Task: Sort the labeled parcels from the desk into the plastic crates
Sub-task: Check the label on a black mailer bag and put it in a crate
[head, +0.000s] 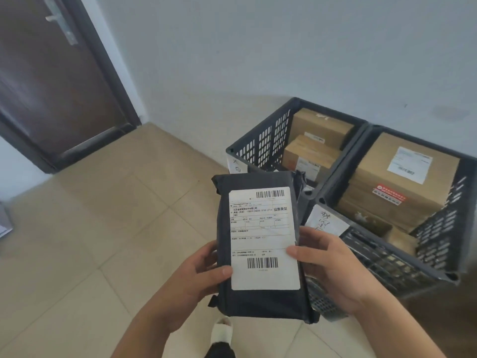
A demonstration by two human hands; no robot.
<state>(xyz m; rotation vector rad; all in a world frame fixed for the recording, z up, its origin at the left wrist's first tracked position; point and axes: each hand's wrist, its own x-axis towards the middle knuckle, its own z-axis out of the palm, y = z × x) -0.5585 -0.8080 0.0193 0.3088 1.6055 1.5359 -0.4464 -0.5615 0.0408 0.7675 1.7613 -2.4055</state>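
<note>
I hold a black plastic-wrapped parcel [260, 301] upright in front of me, its white shipping label [263, 236] with two barcodes facing up. My left hand [198, 275] grips its left edge with the thumb on the label. My right hand [327, 264] grips the right edge, its thumb on the label too. Behind the parcel stand two dark plastic crates on the floor. The left crate [260, 143] holds brown cardboard boxes [320, 127]. The right crate [438, 270] holds a large labelled cardboard box [402, 177]. Each crate carries a handwritten paper tag [326, 219].
A dark brown door [51, 81] stands at the left, with a white wall [258, 47] behind the crates. The floor is beige tile [90, 241]. My slippered foot [222, 329] shows below the parcel. A pale object [4, 223] sits at the far left edge.
</note>
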